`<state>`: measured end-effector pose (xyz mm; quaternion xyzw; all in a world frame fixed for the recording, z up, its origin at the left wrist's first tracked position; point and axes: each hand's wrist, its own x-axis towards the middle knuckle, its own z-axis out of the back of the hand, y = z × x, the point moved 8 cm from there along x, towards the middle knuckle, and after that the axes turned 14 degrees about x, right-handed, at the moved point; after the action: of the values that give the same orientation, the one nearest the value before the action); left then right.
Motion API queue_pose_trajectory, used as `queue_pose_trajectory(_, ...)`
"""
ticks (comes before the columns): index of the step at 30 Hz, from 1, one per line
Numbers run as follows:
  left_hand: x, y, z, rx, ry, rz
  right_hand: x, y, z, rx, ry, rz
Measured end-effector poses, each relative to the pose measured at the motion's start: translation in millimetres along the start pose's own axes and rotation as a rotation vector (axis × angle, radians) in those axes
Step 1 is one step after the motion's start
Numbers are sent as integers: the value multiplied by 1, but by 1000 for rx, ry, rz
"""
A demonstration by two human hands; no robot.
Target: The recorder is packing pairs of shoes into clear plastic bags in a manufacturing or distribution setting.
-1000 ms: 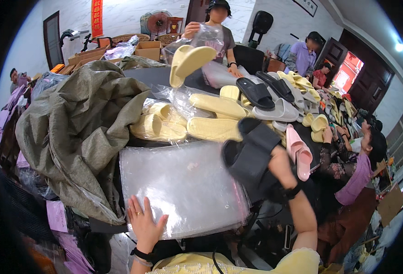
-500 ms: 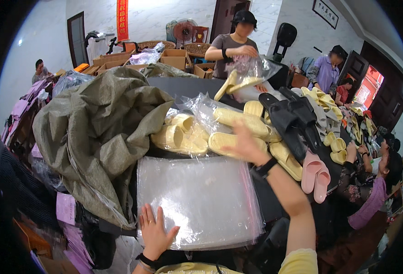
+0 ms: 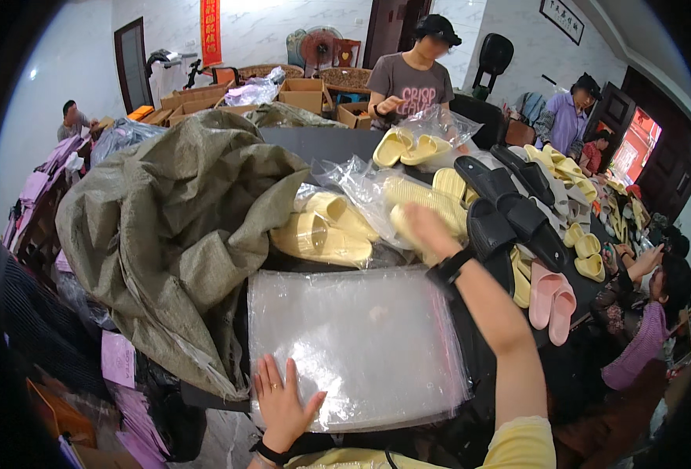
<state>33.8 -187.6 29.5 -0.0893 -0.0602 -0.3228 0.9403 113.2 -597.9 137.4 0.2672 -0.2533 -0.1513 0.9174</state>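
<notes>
My left hand [image 3: 284, 402] lies flat, fingers spread, on the lower left part of a stack of clear plastic bags [image 3: 353, 336] with a pink strip along the right edge. Beyond the stack, my right hand [image 3: 430, 231] is closed on a yellow slipper [image 3: 402, 222]; its fingers are partly blurred. Another yellow slipper [image 3: 423, 195], ribbed sole up, lies right behind that hand. To the left, a pair of yellow slippers [image 3: 322, 234] sits in clear plastic. Black slippers [image 3: 509, 207] lie just to the right of my right hand.
A crumpled olive woven sack [image 3: 169, 234] covers the table's left side. Pink slippers [image 3: 551, 301] lie near the right edge. Across the table stands a person [image 3: 412, 82] by bagged yellow slippers [image 3: 410, 147]. More people work at the right, among slipper piles. Cardboard boxes [image 3: 302, 95] stand behind.
My right hand has closed on a yellow slipper and moved it slightly up and right. My left hand stays on the bags. The person opposite has put the bagged slippers down on the table.
</notes>
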Motion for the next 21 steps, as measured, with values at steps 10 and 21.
queue_pose_trajectory(10, 0, 5, 3, 9, -65, -7, 23, 123, 174, 1164, -308, -101)
queue_pose_trajectory(21, -38, 11, -47, 0, -182, -361, -237, 117, 31, 1449, 31, -433)
